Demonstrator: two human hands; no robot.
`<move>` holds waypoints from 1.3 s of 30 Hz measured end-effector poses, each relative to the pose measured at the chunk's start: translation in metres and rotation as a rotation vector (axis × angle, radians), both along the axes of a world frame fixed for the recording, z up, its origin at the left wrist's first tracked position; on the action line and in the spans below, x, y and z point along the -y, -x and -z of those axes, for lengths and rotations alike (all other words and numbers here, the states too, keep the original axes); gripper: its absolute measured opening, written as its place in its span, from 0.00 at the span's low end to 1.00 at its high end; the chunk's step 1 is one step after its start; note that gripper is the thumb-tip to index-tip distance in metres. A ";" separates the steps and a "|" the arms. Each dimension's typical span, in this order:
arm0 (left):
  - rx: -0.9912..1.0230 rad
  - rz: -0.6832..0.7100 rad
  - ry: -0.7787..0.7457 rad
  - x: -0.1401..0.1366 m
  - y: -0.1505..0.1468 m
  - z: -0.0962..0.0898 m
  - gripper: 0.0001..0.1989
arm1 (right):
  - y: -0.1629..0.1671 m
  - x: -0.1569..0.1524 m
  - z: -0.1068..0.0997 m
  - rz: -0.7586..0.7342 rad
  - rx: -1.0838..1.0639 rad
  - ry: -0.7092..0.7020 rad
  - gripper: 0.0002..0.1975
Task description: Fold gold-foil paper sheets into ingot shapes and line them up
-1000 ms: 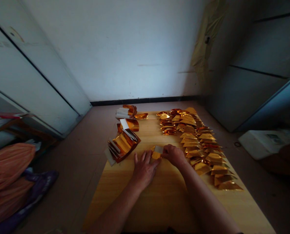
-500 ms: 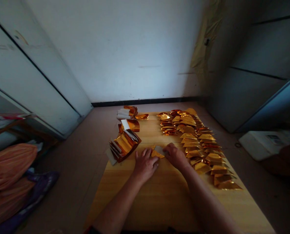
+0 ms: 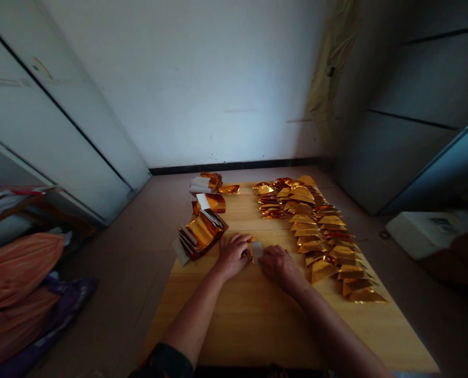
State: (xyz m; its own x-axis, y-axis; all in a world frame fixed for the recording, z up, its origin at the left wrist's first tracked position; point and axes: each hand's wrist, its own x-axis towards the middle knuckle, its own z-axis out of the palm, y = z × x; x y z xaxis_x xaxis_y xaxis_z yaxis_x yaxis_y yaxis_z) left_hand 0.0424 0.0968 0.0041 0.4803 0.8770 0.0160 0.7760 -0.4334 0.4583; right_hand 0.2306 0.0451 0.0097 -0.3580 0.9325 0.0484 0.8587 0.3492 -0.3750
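Between my hands, flat on the wooden table (image 3: pixel 234 325), lies a partly folded sheet of gold foil paper (image 3: pixel 256 252), its pale grey backing showing with gold along the left side. My left hand (image 3: pixel 234 255) has its fingers curled and pressed on the gold left edge. Bunched fingers of my right hand (image 3: pixel 282 266) pinch the paper's right edge; the fingertips are partly hidden. Beyond my left hand rests a curved stack of gold foil sheets (image 3: pixel 202 231). Rows of folded gold foil pieces (image 3: pixel 307 228) run down the right side of the table.
Two smaller bundles of foil sheets, one a curled bundle (image 3: pixel 205 182), lie at the far left, beside a single boat-shaped gold piece (image 3: pixel 229 189). A white wall (image 3: pixel 218 84) rises beyond the table. Orange cloth (image 3: pixel 17 273) is at left, a white box (image 3: pixel 423 231) at right.
The paper has turned from a pointed, slanting shape to an upright rectangle with more grey backing showing. My left fingers have curled in; my right hand has come slightly lower and nearer.
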 end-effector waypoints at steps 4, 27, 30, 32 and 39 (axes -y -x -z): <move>-0.011 0.013 0.036 -0.002 0.003 -0.005 0.01 | -0.009 -0.011 0.006 -0.032 -0.073 -0.037 0.10; 0.006 0.015 -0.022 0.001 0.003 0.000 0.04 | -0.008 -0.031 0.016 -0.197 -0.468 -0.039 0.14; 0.009 0.019 -0.023 0.001 0.003 -0.001 0.05 | -0.011 -0.033 0.020 -0.229 -0.382 -0.082 0.13; 0.001 0.024 -0.021 0.001 0.003 -0.001 0.05 | -0.014 -0.035 0.023 -0.228 -0.340 -0.101 0.10; -0.008 0.021 0.003 0.001 0.002 -0.005 0.05 | -0.014 -0.043 0.025 -0.203 -0.343 -0.049 0.05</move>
State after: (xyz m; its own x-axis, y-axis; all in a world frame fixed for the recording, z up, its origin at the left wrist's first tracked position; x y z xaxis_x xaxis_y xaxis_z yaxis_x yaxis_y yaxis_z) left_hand 0.0405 0.0955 0.0095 0.4987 0.8667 0.0093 0.7705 -0.4482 0.4532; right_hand 0.2443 0.0881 -0.0153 -0.4903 0.8379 0.2399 0.5979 0.5236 -0.6069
